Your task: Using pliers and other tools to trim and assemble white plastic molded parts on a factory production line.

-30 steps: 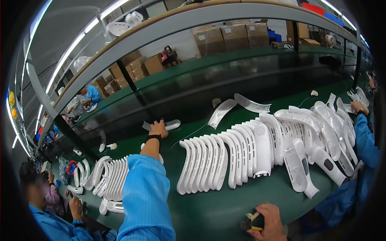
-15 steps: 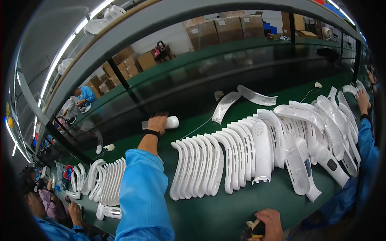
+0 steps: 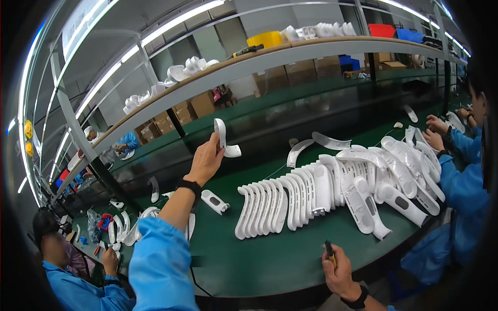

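My left hand (image 3: pixel 206 162) is raised above the green bench, shut on a curved white plastic shell (image 3: pixel 224 139) held upright. My right hand (image 3: pixel 338 272) rests near the bench's front edge, gripping a small dark tool with a yellow band (image 3: pixel 329 250). Between the hands, a long row of similar white shells (image 3: pixel 290 199) stands on edge on the green bench top (image 3: pixel 270 259). A short white part with a dark slot (image 3: pixel 214 201) lies flat just below my left wrist.
More white shells (image 3: pixel 399 171) are piled at the right, where another person's hands (image 3: pixel 434 132) work. A person in blue (image 3: pixel 67 269) sits at the lower left beside further shells. A shelf (image 3: pixel 270 57) overhead carries white parts and coloured bins.
My left hand has lifted the white shell off the bench and raised it upright. My right hand has come further into view, its tool now showing.
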Demonstrator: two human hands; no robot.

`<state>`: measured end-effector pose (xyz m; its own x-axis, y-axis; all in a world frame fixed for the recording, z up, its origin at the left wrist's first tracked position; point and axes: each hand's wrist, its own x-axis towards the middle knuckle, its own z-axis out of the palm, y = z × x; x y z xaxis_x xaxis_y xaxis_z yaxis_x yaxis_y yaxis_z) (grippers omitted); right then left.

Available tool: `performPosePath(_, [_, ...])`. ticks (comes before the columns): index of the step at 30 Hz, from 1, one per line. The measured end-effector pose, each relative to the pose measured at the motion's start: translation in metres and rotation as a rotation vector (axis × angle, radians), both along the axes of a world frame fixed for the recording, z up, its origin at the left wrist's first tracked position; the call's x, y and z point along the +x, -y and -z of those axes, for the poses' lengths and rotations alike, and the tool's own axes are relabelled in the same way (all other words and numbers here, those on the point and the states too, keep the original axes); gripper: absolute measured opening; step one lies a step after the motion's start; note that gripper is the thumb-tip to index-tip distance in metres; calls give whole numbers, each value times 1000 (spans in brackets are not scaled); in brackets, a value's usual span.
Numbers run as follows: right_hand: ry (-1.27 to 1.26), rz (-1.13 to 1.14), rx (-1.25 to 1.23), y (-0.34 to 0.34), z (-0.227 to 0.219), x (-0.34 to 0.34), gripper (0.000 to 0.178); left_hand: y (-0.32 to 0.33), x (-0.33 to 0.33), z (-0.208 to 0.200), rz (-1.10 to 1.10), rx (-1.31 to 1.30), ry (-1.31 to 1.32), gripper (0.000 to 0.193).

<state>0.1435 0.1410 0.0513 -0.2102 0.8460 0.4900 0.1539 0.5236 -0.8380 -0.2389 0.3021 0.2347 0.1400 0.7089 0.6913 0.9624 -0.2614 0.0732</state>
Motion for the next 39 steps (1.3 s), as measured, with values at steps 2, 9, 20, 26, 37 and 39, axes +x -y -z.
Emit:
performPosePath(2, [-244, -116, -456, 7, -12, 1, 34, 32, 33, -10, 145, 42, -210, 24])
performPosePath(9, [-795, -665, -932, -5, -72, -12, 39, 168, 132, 28, 685, 75, -1002, 20])
performPosePath(20, [-671, -640, -1002, 47, -39, -15, 31, 252, 169, 112, 541, 58, -542, 17])
performPosePath(26, [-437, -279, -529, 58, -20, -33, 33, 276, 200, 141, 87, -81, 676, 35])
performPosePath(37, [258, -265, -345, 73, -13, 1, 50, 295, 211, 202, 47, -487, 1626, 21])
performPosePath(39, [460, -274, -176, 69, -21, 18, 43, 304, 215, 210, 39, -558, 1654, 21])
